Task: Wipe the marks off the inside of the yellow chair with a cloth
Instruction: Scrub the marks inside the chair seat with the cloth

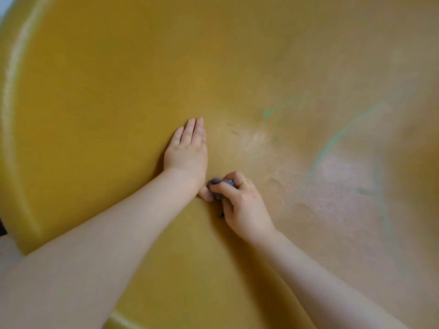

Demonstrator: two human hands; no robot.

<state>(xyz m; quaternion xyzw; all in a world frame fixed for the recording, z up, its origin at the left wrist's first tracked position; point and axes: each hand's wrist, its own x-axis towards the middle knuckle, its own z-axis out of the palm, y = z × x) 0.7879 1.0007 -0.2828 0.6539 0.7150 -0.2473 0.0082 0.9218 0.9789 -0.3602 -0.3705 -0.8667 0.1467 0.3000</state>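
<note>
The curved inside of the yellow chair (107,91) fills the view. My left hand (187,150) lies flat on the seat surface, fingers together and pointing away from me. Just to its right, my right hand (240,203) is closed around a small bunched grey cloth (219,186), pressing it against the chair beside my left thumb. A ring shows on one right finger. Green streaks (332,143) and pale smudges (256,138) mark the chair surface to the right of both hands. A few short dark marks (235,132) sit just beyond the left fingertips.
The chair's rounded rim (14,115) curves along the left side, with a bit of pale floor (7,252) beyond it at the lower left. The right part of the shell shows whitish and pinkish worn patches (339,172).
</note>
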